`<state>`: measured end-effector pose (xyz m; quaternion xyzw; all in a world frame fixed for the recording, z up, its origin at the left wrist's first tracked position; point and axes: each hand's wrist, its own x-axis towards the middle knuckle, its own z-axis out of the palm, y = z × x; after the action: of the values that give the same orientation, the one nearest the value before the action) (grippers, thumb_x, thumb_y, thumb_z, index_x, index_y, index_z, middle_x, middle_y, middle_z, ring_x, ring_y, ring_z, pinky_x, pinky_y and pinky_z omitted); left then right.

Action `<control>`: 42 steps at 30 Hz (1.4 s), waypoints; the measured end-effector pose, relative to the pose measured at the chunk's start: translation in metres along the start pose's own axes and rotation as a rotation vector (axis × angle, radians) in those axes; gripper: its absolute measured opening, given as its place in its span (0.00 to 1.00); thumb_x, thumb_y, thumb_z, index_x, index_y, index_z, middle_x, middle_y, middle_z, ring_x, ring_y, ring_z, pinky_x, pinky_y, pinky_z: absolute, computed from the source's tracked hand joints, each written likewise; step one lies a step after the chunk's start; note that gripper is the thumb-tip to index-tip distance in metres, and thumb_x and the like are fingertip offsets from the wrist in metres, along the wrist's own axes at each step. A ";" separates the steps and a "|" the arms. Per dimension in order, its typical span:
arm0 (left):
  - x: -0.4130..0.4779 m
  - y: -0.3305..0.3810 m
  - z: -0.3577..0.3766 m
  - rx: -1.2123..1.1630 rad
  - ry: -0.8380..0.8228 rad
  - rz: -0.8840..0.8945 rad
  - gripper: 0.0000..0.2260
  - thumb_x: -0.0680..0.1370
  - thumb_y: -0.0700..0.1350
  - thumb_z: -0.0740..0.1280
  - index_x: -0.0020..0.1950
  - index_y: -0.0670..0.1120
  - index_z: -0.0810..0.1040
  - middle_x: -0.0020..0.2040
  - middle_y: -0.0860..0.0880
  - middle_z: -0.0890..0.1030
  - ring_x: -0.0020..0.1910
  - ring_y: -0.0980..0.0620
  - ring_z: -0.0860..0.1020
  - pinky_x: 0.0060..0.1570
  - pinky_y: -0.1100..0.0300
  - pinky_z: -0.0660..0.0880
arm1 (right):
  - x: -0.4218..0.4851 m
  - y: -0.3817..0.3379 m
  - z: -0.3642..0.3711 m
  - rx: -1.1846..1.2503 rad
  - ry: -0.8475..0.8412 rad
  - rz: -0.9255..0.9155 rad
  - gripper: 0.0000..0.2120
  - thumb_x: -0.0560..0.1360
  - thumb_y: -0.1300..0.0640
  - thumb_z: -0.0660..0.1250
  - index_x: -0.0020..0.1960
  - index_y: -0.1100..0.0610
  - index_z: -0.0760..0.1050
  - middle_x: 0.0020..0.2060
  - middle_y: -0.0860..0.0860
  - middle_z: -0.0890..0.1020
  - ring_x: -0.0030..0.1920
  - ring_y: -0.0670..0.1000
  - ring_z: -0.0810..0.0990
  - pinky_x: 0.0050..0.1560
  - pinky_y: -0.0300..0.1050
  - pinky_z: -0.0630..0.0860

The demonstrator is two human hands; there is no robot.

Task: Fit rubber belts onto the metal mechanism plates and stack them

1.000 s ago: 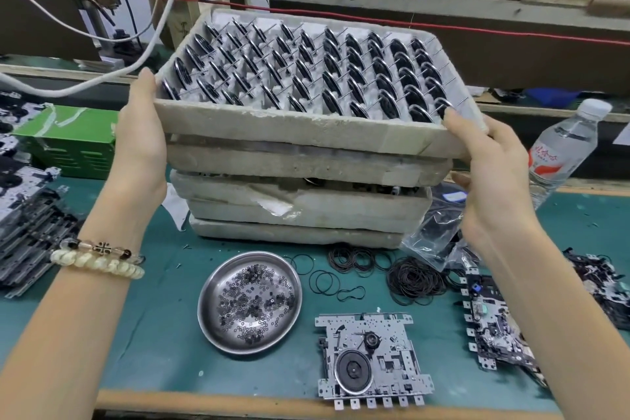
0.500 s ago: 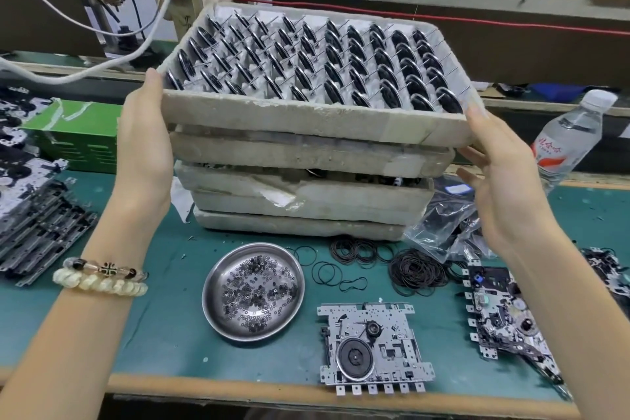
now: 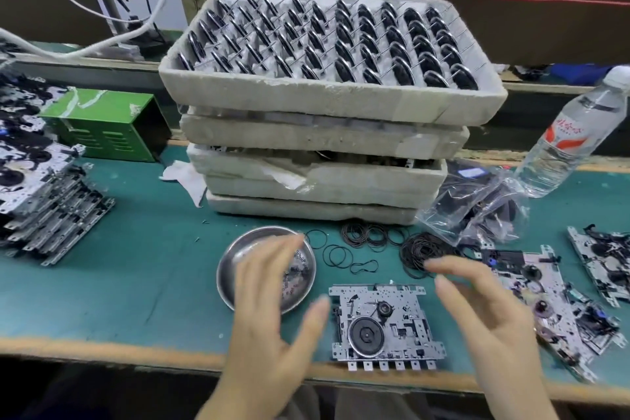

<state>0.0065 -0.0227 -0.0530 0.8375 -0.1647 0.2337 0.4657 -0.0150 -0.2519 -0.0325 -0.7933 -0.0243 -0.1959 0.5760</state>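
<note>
Your left hand [image 3: 269, 310] and right hand [image 3: 487, 314], both grips wide and holding nothing, hang on each side of the one metal plate [image 3: 385, 320] at the near edge of the table [image 3: 136, 283], and the heap of rubber belts [image 3: 422, 254], too many to count, lies just behind it, nearer your right hand.

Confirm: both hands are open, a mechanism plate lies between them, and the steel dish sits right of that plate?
Wrong side: the head view shows the steel dish left of the mechanism plate. Left hand and right hand are open.
</note>
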 end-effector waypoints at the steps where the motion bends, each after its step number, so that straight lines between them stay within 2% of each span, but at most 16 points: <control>1: -0.008 0.001 0.007 0.003 -0.069 0.032 0.24 0.78 0.55 0.66 0.74 0.53 0.70 0.72 0.58 0.70 0.75 0.47 0.66 0.74 0.62 0.59 | -0.007 0.007 -0.003 -0.099 -0.027 -0.021 0.09 0.75 0.57 0.70 0.49 0.43 0.82 0.52 0.45 0.82 0.57 0.47 0.78 0.60 0.37 0.71; 4: -0.018 -0.001 0.023 0.021 -0.206 0.131 0.16 0.78 0.56 0.68 0.64 0.54 0.79 0.70 0.58 0.72 0.77 0.46 0.63 0.76 0.61 0.55 | -0.021 0.023 -0.004 -0.378 -0.085 -0.087 0.08 0.72 0.51 0.71 0.51 0.44 0.83 0.56 0.44 0.79 0.61 0.48 0.75 0.63 0.40 0.67; 6: -0.020 -0.004 0.031 0.064 -0.252 0.211 0.08 0.78 0.54 0.70 0.54 0.55 0.84 0.68 0.59 0.75 0.76 0.46 0.64 0.75 0.55 0.59 | -0.027 0.029 0.001 -0.449 -0.151 -0.119 0.11 0.73 0.45 0.68 0.53 0.45 0.83 0.59 0.46 0.78 0.64 0.50 0.72 0.65 0.42 0.65; 8: -0.022 -0.006 0.037 0.100 -0.253 0.286 0.07 0.78 0.53 0.70 0.50 0.54 0.86 0.64 0.59 0.79 0.75 0.50 0.66 0.73 0.54 0.62 | -0.031 0.030 0.007 -0.478 -0.183 -0.139 0.15 0.75 0.42 0.64 0.56 0.45 0.82 0.62 0.47 0.76 0.66 0.52 0.70 0.67 0.46 0.66; 11: -0.024 -0.009 0.040 0.109 -0.193 0.346 0.07 0.79 0.51 0.70 0.51 0.51 0.86 0.55 0.59 0.82 0.66 0.53 0.74 0.65 0.52 0.70 | -0.033 0.031 0.013 -0.522 -0.201 -0.142 0.18 0.76 0.40 0.61 0.59 0.45 0.81 0.65 0.47 0.74 0.69 0.52 0.67 0.67 0.54 0.66; 14: -0.028 -0.010 0.039 0.175 -0.137 0.422 0.10 0.79 0.50 0.70 0.54 0.48 0.86 0.54 0.57 0.84 0.56 0.51 0.77 0.57 0.52 0.73 | -0.038 0.032 0.013 -0.536 -0.222 -0.140 0.20 0.76 0.37 0.60 0.64 0.43 0.77 0.68 0.44 0.71 0.73 0.50 0.64 0.68 0.55 0.65; 19: -0.045 -0.012 0.041 0.233 -0.039 0.490 0.14 0.80 0.50 0.67 0.61 0.46 0.84 0.54 0.52 0.84 0.50 0.47 0.79 0.57 0.54 0.72 | -0.044 0.038 0.010 -0.511 -0.128 -0.120 0.21 0.76 0.40 0.61 0.66 0.47 0.75 0.66 0.46 0.73 0.72 0.50 0.65 0.70 0.52 0.64; 21: -0.054 -0.010 0.043 0.178 0.005 0.472 0.15 0.81 0.49 0.65 0.66 0.47 0.80 0.56 0.54 0.82 0.52 0.48 0.78 0.59 0.55 0.71 | -0.046 0.041 0.006 -0.524 -0.057 -0.083 0.22 0.76 0.41 0.61 0.66 0.49 0.75 0.64 0.46 0.75 0.69 0.49 0.68 0.69 0.48 0.63; 23: -0.060 -0.007 0.046 0.060 0.035 0.408 0.17 0.82 0.50 0.63 0.70 0.48 0.74 0.58 0.55 0.80 0.56 0.51 0.75 0.60 0.54 0.70 | -0.048 0.042 0.003 -0.529 0.086 0.004 0.20 0.77 0.43 0.61 0.64 0.51 0.76 0.58 0.45 0.77 0.63 0.48 0.72 0.64 0.44 0.65; 26: -0.050 -0.007 0.048 -0.087 0.060 0.274 0.20 0.83 0.52 0.61 0.74 0.47 0.68 0.61 0.54 0.80 0.60 0.50 0.75 0.61 0.52 0.70 | -0.044 0.044 -0.005 -0.572 0.209 0.110 0.23 0.77 0.39 0.54 0.47 0.54 0.80 0.44 0.48 0.79 0.50 0.54 0.73 0.52 0.42 0.62; 29: -0.015 -0.005 0.049 -0.121 0.016 0.187 0.19 0.83 0.55 0.59 0.73 0.52 0.69 0.60 0.59 0.78 0.62 0.52 0.75 0.63 0.58 0.69 | -0.039 0.043 -0.009 -0.607 0.097 0.161 0.22 0.79 0.40 0.59 0.33 0.51 0.77 0.39 0.48 0.79 0.49 0.56 0.72 0.52 0.49 0.63; 32: 0.010 -0.002 0.056 -0.297 -0.060 0.069 0.17 0.81 0.53 0.62 0.70 0.55 0.72 0.57 0.58 0.80 0.62 0.50 0.77 0.63 0.56 0.71 | -0.040 0.038 -0.010 -0.494 0.018 0.203 0.15 0.72 0.47 0.59 0.30 0.49 0.75 0.39 0.45 0.81 0.52 0.56 0.72 0.57 0.58 0.66; 35: 0.012 -0.008 0.060 -0.501 -0.045 -0.040 0.18 0.80 0.51 0.62 0.70 0.53 0.71 0.55 0.52 0.82 0.61 0.45 0.79 0.62 0.48 0.73 | -0.041 0.036 -0.014 -0.442 -0.038 0.248 0.10 0.68 0.46 0.62 0.31 0.48 0.76 0.40 0.41 0.81 0.55 0.50 0.72 0.60 0.51 0.64; 37: 0.010 -0.011 0.059 -0.507 -0.030 -0.019 0.18 0.80 0.51 0.62 0.69 0.54 0.71 0.55 0.52 0.82 0.60 0.45 0.79 0.61 0.51 0.74 | -0.041 0.036 -0.018 -0.409 -0.083 0.277 0.05 0.66 0.44 0.65 0.33 0.42 0.76 0.44 0.36 0.80 0.57 0.45 0.71 0.60 0.47 0.62; 40: 0.009 -0.010 0.060 -0.434 -0.043 0.013 0.17 0.80 0.52 0.63 0.69 0.55 0.71 0.55 0.54 0.82 0.60 0.47 0.79 0.60 0.56 0.74 | -0.034 0.033 -0.022 -0.303 -0.115 0.340 0.07 0.66 0.46 0.68 0.32 0.48 0.77 0.41 0.40 0.81 0.55 0.49 0.73 0.60 0.47 0.64; 42: 0.009 -0.010 0.061 -0.425 -0.050 0.014 0.17 0.80 0.52 0.63 0.69 0.55 0.71 0.55 0.53 0.82 0.60 0.47 0.79 0.60 0.55 0.74 | -0.024 0.026 -0.024 -0.164 -0.084 0.387 0.07 0.68 0.53 0.71 0.33 0.54 0.78 0.39 0.45 0.81 0.49 0.48 0.76 0.55 0.37 0.67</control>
<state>0.0334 -0.0700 -0.0831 0.7247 -0.2276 0.1763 0.6260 -0.0374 -0.2778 -0.0581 -0.8349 0.1206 -0.0494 0.5347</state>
